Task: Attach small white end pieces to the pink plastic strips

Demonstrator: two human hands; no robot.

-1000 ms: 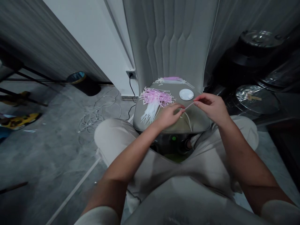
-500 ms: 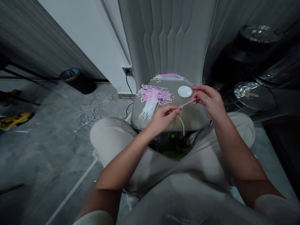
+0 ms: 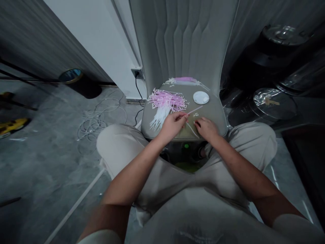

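In the head view, the left hand (image 3: 174, 126) pinches a thin pink-and-white strip (image 3: 195, 110) between thumb and fingertips, above the front of the grey chair seat (image 3: 215, 117); the right hand (image 3: 207, 128) is just beside it, fingers bunched narrow at the seat, and whether they grip anything I cannot tell; a shallow white dish (image 3: 201, 98) holds something small and white, too small to make out, with a pile of pink-and-white strips (image 3: 167, 101) to its left; a black bin (image 3: 80, 84) stands on the floor, its contents unclear
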